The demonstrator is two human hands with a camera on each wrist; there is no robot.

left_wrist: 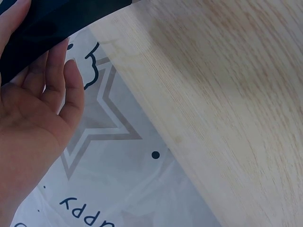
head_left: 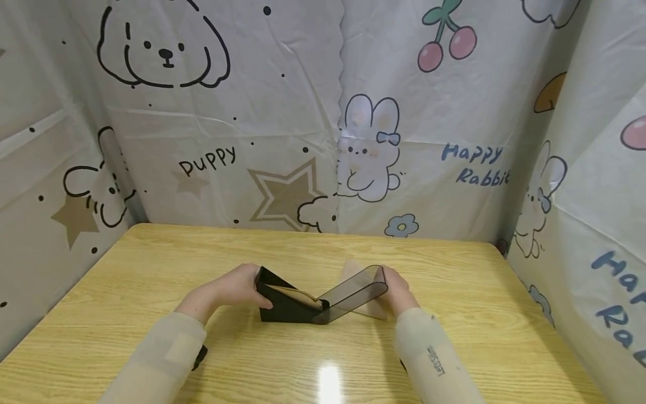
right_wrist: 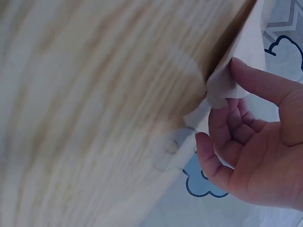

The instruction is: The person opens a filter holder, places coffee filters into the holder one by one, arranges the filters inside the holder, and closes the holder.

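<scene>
L grip [head_left: 242, 286] is wrapped round the outer end of a black box [head_left: 290, 311], R grip [head_left: 397, 286] has the free end of its smoky lid [head_left: 353, 289]; prob light, stiff, slickish plastic, so imo hold it by the sides n don't wrench it. Looks glossy, see-thru lid swung wide, tan paper [head_left: 295, 293] inside, on or just over mid-table [head_left: 252, 365], can't tell.

We get even light in the head view, with white glare [head_left: 330, 384] on the tabletop [head_left: 272, 365], below and between the left hand [head_left: 241, 286] and right hand [head_left: 400, 289]. Both wrist views look dimmer (and cooler): soft shadow [left_wrist: 189, 61] lies beside the left hand, and we find the wood grain [right_wrist: 109, 94] blurred beside the right hand.
</scene>
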